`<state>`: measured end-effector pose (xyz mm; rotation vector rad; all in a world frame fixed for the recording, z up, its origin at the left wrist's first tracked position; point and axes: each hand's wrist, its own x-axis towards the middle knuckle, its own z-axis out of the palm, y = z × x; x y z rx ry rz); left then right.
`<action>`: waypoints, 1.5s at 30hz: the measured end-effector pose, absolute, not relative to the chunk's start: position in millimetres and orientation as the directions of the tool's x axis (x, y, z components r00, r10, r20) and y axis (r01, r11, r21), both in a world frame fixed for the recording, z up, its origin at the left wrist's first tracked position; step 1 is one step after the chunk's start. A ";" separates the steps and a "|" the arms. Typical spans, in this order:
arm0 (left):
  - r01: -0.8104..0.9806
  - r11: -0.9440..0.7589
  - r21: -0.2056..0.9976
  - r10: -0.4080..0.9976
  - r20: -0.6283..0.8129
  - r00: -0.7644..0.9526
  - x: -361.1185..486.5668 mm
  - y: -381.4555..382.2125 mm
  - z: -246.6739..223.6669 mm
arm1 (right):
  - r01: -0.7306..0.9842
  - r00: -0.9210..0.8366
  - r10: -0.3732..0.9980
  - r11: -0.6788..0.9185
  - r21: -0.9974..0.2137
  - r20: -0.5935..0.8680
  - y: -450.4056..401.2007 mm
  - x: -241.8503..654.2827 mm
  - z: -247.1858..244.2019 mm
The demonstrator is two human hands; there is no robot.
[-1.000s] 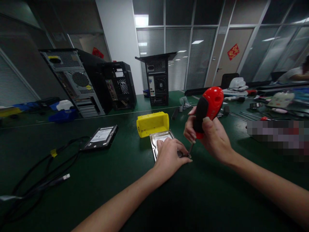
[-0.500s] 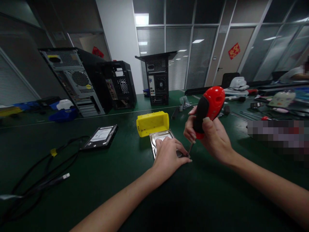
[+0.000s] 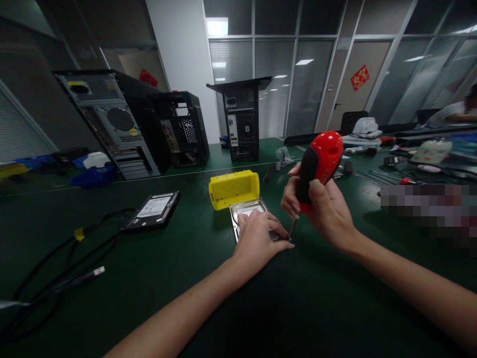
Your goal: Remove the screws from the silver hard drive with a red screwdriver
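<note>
My left hand (image 3: 259,233) is pressed over a silver hard drive (image 3: 247,205) on the green tabletop, fingers and thumb gripping its near right part. The hand hides much of the drive. In my right hand (image 3: 331,214) is a red and black electric screwdriver (image 3: 329,148), held tilted with its handle up. Its thin metal shaft points down to the drive's right corner, close to my left fingertips. Whether the tip sits in a screw cannot be made out. A yellow bin (image 3: 234,191) lies just behind the drive, its opening facing me.
Left of the bin lies another hard drive (image 3: 155,210), beside black cables (image 3: 70,266) with a USB plug. Computer cases (image 3: 244,124) stand along the back. At right are long screwdrivers (image 3: 383,179) and other tools. A person (image 3: 449,115) is at the far right.
The view has shifted slightly. Both hands, the hard drive and the electric screwdriver keep nearly the same places relative to one another.
</note>
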<state>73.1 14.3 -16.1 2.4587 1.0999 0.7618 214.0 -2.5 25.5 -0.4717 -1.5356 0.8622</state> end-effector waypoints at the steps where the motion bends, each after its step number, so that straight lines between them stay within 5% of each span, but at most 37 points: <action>1: 0.579 -0.640 0.505 0.764 0.330 0.555 73.0 14.3 -15.9 | -0.184 -0.161 0.728 0.641 -0.745 0.667 -2.3 214.0 25.4; 24: 0.482 -0.753 0.448 0.626 0.263 0.734 52.2 26.7 -3.1 | -0.233 -0.155 0.707 0.652 -0.721 0.690 -1.5 213.8 26.1; 45: 0.528 -0.744 0.410 0.666 0.387 0.638 64.5 20.3 -11.3 | -0.241 -0.140 0.698 0.664 -0.708 0.702 -3.0 211.8 25.2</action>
